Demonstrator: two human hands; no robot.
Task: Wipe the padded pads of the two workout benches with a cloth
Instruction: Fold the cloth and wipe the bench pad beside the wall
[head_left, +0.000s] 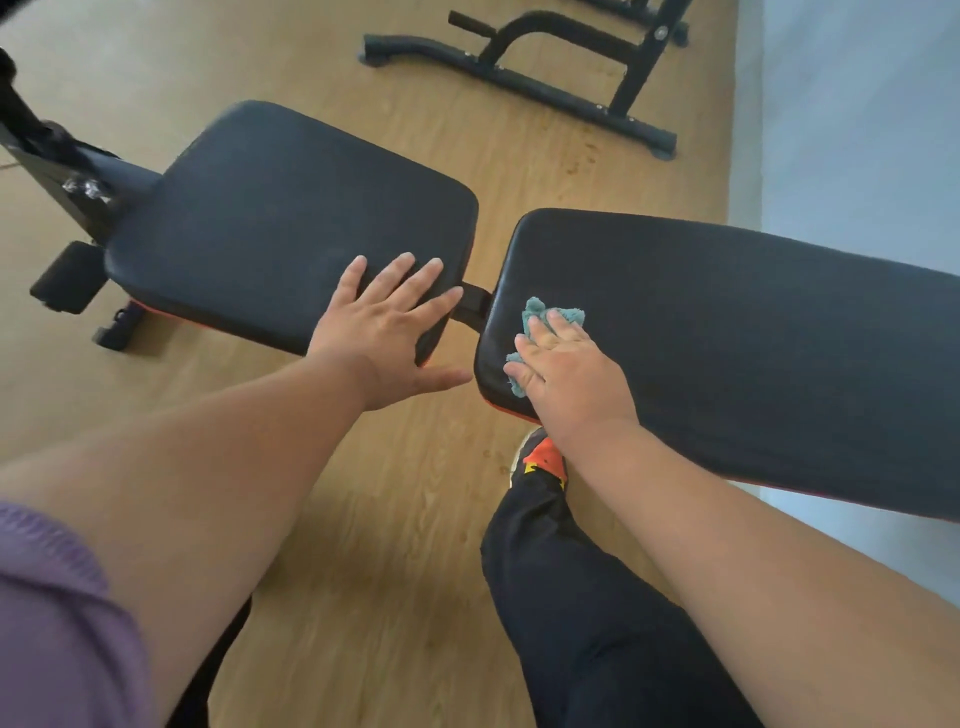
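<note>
A workout bench lies across the view with two black padded pads. The shorter seat pad is on the left, the long back pad on the right, with a narrow gap and a black frame bar between them. My left hand rests flat with spread fingers on the seat pad's near right corner. My right hand presses a small teal cloth flat onto the back pad's near left corner; the cloth shows only around my fingers.
The floor is light wood. A second piece of black metal gym frame stands at the back. The bench's leg and foot pad stick out at the left. My leg in dark trousers and a shoe stands under the back pad's edge.
</note>
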